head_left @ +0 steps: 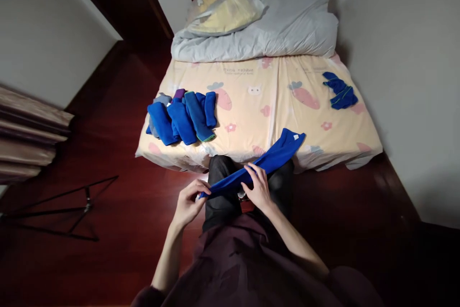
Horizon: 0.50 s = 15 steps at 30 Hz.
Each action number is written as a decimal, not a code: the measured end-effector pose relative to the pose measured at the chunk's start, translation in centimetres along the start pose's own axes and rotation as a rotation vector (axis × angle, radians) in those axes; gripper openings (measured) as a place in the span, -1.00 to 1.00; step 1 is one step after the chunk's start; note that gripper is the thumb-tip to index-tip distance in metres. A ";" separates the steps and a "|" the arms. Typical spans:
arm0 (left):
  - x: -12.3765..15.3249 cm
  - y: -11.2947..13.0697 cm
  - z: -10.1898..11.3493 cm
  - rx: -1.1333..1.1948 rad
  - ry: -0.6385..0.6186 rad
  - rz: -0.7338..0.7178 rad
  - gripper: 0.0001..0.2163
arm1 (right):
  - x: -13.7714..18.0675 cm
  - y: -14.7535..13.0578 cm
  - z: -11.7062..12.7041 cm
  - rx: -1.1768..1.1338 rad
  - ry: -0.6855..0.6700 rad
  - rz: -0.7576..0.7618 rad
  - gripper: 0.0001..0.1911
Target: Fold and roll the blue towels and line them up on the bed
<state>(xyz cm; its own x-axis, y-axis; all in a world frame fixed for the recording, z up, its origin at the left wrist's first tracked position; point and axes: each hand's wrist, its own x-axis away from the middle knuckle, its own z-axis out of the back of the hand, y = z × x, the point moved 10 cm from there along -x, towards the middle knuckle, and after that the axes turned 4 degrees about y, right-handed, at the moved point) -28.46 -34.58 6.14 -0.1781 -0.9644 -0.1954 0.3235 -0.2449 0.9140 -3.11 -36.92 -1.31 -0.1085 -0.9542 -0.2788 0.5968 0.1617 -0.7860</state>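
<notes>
A blue cloth [276,157], folded into a long narrow strip with a small white tag, stretches from my lap up onto the near edge of the bed. My left hand [191,200] pinches its lower end between thumb and fingers. Around the middle of the strip, my right hand [257,185] grips it, fingers over the top and thumb at the lower edge. On the left of the bed lies a pile of rolled cloths [182,122], mostly blue, with grey and purple ones behind. A crumpled blue cloth [341,91] with thin green edging rests at the right.
The bed [247,120] has a carrot-patterned sheet. A grey quilt [287,24] and a yellow pillow [232,12] are bunched at its head. A black tripod [86,207] stands on the floor at left, near a striped curtain [30,134]. A wall [406,67] runs along the right.
</notes>
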 end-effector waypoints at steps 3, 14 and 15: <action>0.5 4.3 0.1 0.010 -0.011 -0.204 -0.82 | -1.4 -0.6 -1.7 0.028 -0.264 0.183 -0.51; 1.2 9.3 15.5 -0.072 0.679 -0.598 -0.73 | -2.7 6.9 8.6 -0.034 -0.196 0.092 -0.57; 1.1 9.0 16.8 -0.089 0.752 -0.533 -0.72 | -2.5 7.6 9.8 -0.013 -0.202 0.053 -0.67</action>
<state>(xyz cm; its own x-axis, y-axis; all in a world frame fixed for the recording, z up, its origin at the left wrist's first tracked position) -41.35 -36.19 20.07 0.3160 -0.5250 -0.7902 0.4479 -0.6517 0.6121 9.45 -35.72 -1.18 0.0853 -0.9753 -0.2040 0.5870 0.2146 -0.7806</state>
